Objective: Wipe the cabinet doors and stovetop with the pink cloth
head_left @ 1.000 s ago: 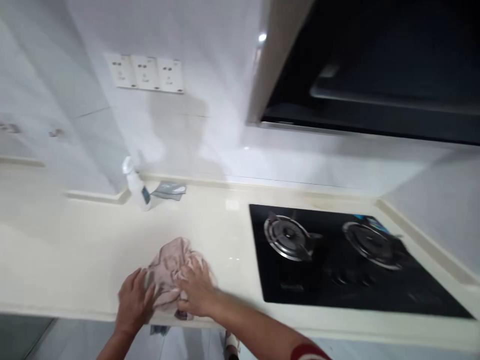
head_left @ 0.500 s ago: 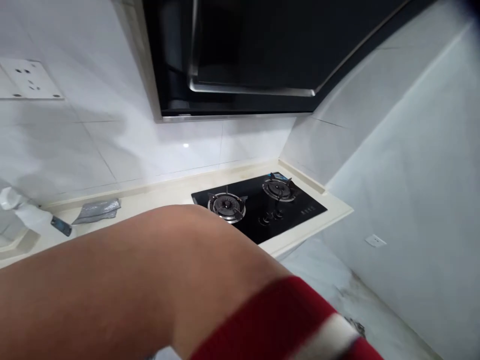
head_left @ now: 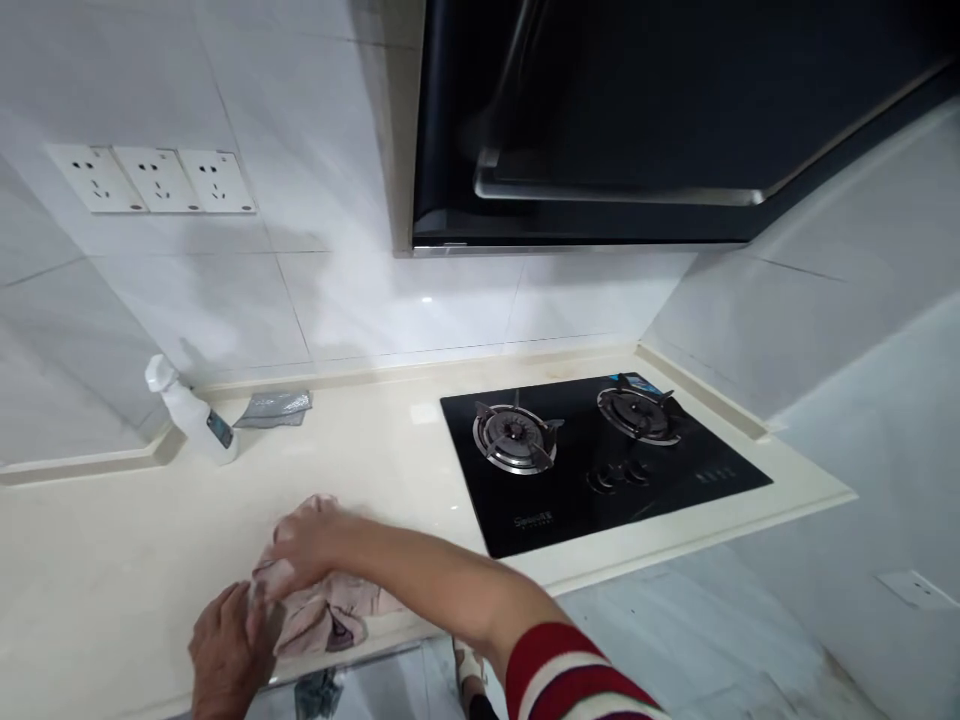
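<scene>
Pink cloth, seven o'clock: we're apparently gathering it; right hand and left hand grips are unclear; next calls for steadying.

Cloth on ctr, hob R.

1. A white spray bottle with a dark label stands at the far left.
2. A crumpled silvery-grey packet lies flat just right of the bottle, close to the far wall.
3. Three white socket plates sit side by side on that wall, at left.
4. A black two-burner gas hob lies at right, a blue sticker at its far edge.
5. A black range hood hangs above the hob.
6. Another white socket sits low on the right wall.
</scene>
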`<state>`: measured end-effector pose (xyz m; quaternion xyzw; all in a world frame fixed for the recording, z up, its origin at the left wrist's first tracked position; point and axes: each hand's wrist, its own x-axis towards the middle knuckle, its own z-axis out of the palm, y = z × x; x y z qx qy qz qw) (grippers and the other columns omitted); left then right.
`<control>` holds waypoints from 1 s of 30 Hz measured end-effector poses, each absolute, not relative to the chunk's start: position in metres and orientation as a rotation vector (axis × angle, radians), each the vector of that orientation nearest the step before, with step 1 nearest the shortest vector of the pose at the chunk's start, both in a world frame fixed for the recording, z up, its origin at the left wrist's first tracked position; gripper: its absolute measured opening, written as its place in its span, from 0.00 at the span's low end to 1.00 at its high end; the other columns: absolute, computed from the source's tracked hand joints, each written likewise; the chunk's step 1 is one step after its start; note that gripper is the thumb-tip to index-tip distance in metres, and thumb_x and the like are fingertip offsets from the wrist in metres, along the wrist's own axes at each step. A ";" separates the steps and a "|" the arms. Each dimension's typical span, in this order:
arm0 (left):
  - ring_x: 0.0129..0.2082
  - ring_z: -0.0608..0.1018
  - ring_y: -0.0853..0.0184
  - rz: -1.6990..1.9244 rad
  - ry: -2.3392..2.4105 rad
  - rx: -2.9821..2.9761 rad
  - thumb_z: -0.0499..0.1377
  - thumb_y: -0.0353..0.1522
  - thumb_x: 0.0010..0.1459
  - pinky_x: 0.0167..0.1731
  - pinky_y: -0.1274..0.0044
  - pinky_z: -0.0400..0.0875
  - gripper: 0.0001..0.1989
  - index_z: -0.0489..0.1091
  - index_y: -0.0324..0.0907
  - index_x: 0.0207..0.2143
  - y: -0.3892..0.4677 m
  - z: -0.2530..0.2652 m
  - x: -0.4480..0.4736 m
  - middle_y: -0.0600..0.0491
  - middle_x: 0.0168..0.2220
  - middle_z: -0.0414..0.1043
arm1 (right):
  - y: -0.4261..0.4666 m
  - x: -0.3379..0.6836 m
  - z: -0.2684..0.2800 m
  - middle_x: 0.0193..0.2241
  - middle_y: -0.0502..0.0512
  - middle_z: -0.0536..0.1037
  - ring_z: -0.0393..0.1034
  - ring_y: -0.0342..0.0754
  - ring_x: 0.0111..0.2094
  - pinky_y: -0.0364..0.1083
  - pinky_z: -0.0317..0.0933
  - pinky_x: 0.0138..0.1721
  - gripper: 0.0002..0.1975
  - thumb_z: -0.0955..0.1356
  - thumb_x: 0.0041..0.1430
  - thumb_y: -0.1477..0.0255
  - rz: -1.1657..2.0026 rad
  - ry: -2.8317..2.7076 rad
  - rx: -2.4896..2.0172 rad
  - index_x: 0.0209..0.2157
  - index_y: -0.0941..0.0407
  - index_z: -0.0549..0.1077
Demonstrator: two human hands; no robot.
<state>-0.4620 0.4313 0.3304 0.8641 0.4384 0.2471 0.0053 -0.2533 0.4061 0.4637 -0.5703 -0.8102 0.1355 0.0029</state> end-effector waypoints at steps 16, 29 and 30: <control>0.54 0.71 0.53 0.723 1.549 2.645 0.44 0.41 0.68 0.55 0.61 0.65 0.21 0.68 0.36 0.50 0.432 0.333 -0.464 0.38 0.51 0.71 | 0.222 -0.193 0.378 0.48 0.53 0.74 0.64 0.54 0.52 0.58 0.53 0.59 0.17 0.70 0.57 0.55 0.299 -1.690 -2.107 0.43 0.51 0.74; 0.56 0.70 0.51 0.646 1.527 2.586 0.48 0.41 0.65 0.55 0.57 0.64 0.20 0.72 0.38 0.45 0.426 0.344 -0.457 0.38 0.52 0.71 | 0.073 -0.035 0.408 0.41 0.58 0.78 0.73 0.49 0.40 0.47 0.66 0.42 0.29 0.52 0.66 0.56 0.001 -0.652 -2.410 0.53 0.58 0.72; 0.57 0.69 0.50 0.583 1.525 2.602 0.48 0.41 0.65 0.55 0.56 0.64 0.20 0.73 0.39 0.46 0.424 0.346 -0.456 0.38 0.53 0.70 | 0.084 -0.029 0.415 0.46 0.58 0.77 0.72 0.49 0.46 0.47 0.65 0.47 0.28 0.53 0.66 0.55 -0.032 -0.657 -2.389 0.52 0.56 0.73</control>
